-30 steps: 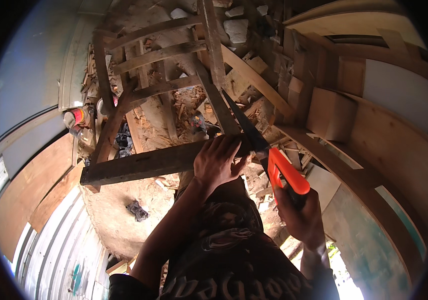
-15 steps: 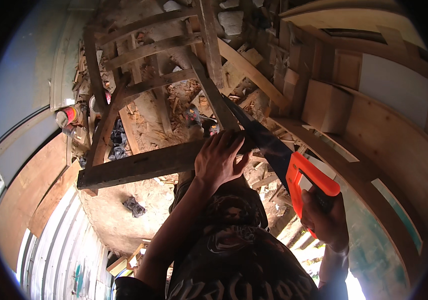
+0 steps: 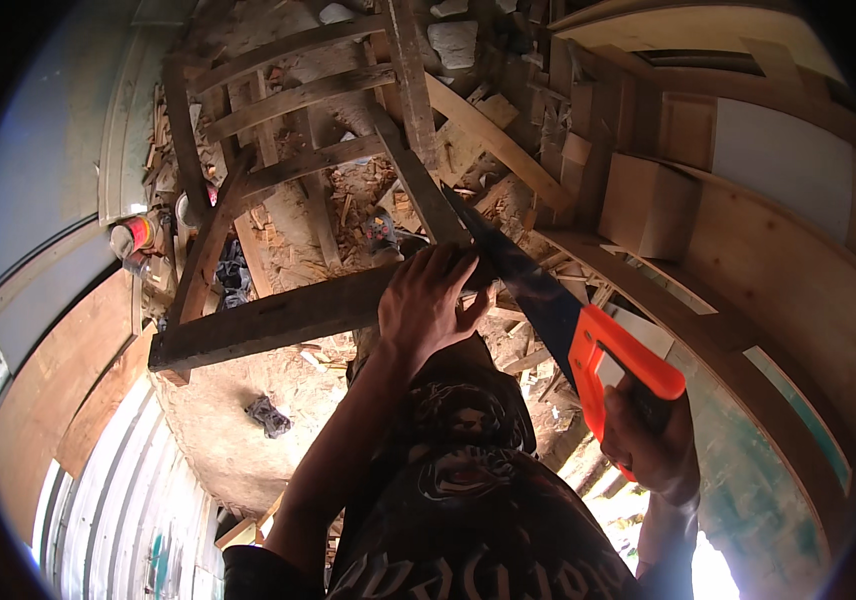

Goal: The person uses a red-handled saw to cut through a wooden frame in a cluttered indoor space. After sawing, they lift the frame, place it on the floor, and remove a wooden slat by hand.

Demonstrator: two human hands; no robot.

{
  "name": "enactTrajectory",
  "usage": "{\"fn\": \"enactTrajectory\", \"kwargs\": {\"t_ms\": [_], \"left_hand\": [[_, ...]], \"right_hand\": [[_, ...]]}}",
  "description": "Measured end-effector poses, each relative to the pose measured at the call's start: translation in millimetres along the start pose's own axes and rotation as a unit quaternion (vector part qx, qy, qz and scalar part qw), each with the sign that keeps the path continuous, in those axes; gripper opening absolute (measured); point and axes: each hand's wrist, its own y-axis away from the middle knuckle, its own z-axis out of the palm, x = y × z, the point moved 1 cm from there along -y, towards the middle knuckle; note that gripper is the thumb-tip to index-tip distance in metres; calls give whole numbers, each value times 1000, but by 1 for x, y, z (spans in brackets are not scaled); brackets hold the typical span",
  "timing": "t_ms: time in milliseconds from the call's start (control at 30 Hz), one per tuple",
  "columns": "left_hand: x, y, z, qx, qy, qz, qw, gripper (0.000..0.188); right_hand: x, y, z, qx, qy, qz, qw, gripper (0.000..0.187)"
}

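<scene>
My left hand (image 3: pixel 426 303) grips the right end of a dark wooden beam (image 3: pixel 278 317), its fingers curled over the top. The beam forms the near rail of a weathered wooden frame with several slats (image 3: pixel 308 95). In my right hand (image 3: pixel 652 440) is the orange handle of a handsaw (image 3: pixel 536 300). The dark blade slants up and left, passing just right of my left hand at the end of the beam. Its teeth run along the lower left edge. The exact contact between teeth and wood is hard to make out.
Wood scraps and shavings (image 3: pixel 353 205) litter the ground. A can (image 3: pixel 132 236) lies at the left, and a crumpled black bag (image 3: pixel 268 415) sits near the beam. Wooden panels (image 3: pixel 778 270) and a long frame rail (image 3: pixel 648 300) stand close to my right arm.
The saw handle has drawn slightly away from my left hand, toward the right. My left hand keeps its grip on the beam. The whole view has shifted a little.
</scene>
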Motion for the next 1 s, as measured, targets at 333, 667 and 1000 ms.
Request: {"fn": "enactTrajectory", "kwargs": {"t_ms": [333, 667, 1000], "left_hand": [[-4, 6, 6, 5, -24, 22, 999, 38], [-3, 8, 5, -36, -21, 6, 999, 38], [-5, 10, 6, -40, -50, 19, 998, 38]], "right_hand": [[20, 16, 11, 76, 67, 33, 994, 30], [22, 27, 7, 55, 23, 18, 998, 25], [21, 24, 5, 29, -6, 12, 999, 25]]}}
